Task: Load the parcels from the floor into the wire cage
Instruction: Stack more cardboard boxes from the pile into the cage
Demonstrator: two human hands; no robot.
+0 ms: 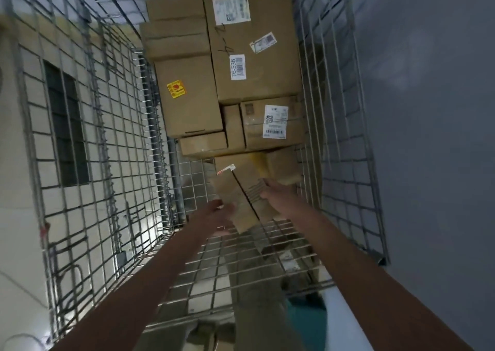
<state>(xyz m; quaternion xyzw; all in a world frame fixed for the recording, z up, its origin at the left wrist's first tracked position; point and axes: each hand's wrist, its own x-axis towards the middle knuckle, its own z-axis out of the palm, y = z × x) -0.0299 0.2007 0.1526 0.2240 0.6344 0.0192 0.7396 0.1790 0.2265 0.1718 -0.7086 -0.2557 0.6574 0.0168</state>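
1. A flat brown cardboard parcel (242, 200) with a dark strap across it is hanging low inside the cage, above the bare floor grid in the near part.
2. The left hand (217, 216) is gripping its near-left corner; the right hand (276, 190) is clasping its right edge, probably to steady it while lowering.
3. The tall silver wire cage (345, 141) is already holding a stack of brown cardboard boxes (254, 56) with white labels, filling the far part.
4. It is probably going into the remaining gap in front of that stack.
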